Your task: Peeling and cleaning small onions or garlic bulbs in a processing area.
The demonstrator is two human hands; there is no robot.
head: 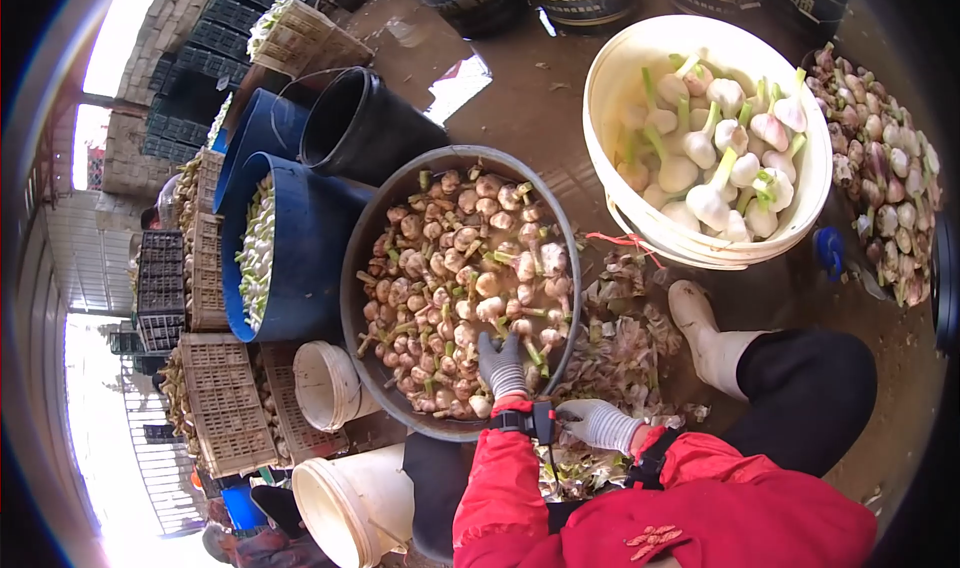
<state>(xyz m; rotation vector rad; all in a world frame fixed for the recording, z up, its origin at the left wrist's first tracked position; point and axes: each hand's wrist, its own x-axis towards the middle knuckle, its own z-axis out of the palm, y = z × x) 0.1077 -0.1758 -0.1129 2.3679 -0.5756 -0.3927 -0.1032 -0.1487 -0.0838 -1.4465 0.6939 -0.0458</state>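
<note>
My left hand (pixel 502 365), in a grey and white knit glove, reaches over the near rim of a round grey tub (pixel 349 298). Its fingers are apart among many unpeeled garlic bulbs (pixel 442 268) with cut stems, which sit in murky water; no bulb shows in its grasp. My right hand (pixel 601 424), gloved alike, is low beside the tub, above a heap of garlic skins (pixel 615 343). Its fingertips are partly hidden, so whether they hold something is unclear. Off to the right, a white bucket (pixel 611 193) contains cleaned white garlic bulbs (pixel 709 148) with green stems.
A pile of garlic (pixel 885 163) lies on the floor at far right. Blue barrels (pixel 315 245), a black bucket (pixel 390 132) and white buckets (pixel 360 500) flank the tub's left. Plastic crates (pixel 225 410) stand beyond. Another person (pixel 262 545) is at lower left.
</note>
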